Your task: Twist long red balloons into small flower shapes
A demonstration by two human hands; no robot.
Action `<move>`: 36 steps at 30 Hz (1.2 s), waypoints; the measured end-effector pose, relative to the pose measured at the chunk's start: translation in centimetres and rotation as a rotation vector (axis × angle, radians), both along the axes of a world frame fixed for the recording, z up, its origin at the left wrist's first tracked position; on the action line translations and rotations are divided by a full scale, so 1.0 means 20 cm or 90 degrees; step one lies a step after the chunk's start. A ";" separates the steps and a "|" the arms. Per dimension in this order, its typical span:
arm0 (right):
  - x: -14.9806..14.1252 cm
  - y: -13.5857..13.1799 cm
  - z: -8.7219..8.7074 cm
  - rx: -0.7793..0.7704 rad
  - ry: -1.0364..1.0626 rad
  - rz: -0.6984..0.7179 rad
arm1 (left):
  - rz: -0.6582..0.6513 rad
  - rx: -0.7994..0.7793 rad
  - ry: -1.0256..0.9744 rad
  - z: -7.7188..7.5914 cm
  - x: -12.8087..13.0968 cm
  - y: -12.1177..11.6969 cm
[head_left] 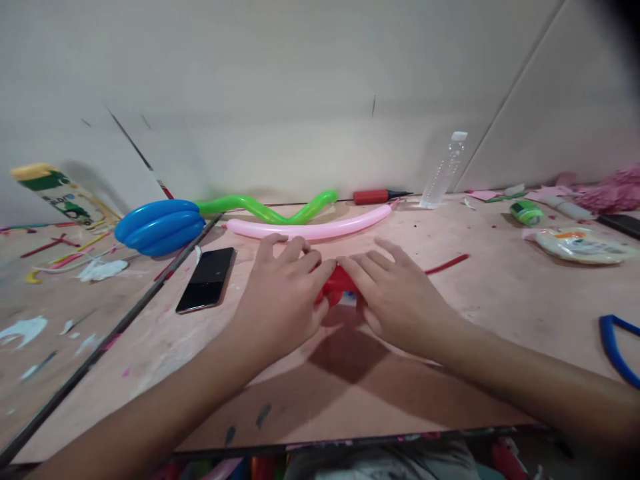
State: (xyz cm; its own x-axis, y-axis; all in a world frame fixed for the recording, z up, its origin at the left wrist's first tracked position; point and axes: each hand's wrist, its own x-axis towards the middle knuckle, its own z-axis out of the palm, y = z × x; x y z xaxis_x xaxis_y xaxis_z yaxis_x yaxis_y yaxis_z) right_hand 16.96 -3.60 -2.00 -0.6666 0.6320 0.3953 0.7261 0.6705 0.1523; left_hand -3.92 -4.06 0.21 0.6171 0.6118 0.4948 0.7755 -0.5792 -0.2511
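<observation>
Both of my hands meet at the middle of the pink table (480,307), and between them is a small red balloon piece (338,285). My left hand (281,297) grips its left side with curled fingers. On the right side, my right hand (395,293) pinches it, fingers bent over it. Most of the red piece is hidden under my fingers. Just beyond my hands lies a long pink balloon (310,229), with a wavy green balloon (265,208) behind it.
A black phone (207,279) lies left of my left hand. A twisted blue balloon (156,227) is at the back left. A red hand pump (375,196) and a clear bottle (443,172) stand by the wall. A blue balloon loop (616,345) is at the right edge.
</observation>
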 end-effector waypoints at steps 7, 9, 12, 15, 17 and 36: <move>0.07 0.15 -0.02 -0.254 0.114 -0.176 | -0.271 0.058 -0.125 -0.14 0.09 -0.12; 0.11 0.18 -0.02 -0.340 0.247 -0.130 | -0.363 -0.071 -0.098 -0.20 0.11 -0.13; 0.12 0.19 -0.02 -0.512 0.485 0.014 | -0.354 -0.214 -0.075 -0.28 0.12 -0.10; 0.11 0.17 -0.03 -0.626 0.612 0.102 | -0.293 -0.320 -0.113 -0.32 0.12 -0.04; 0.09 0.15 -0.04 -0.679 0.678 0.119 | -0.255 -0.387 -0.141 -0.33 0.11 -0.02; -0.12 0.00 -0.10 -0.690 1.080 0.116 | -0.186 -1.001 -0.745 -0.30 0.21 -0.10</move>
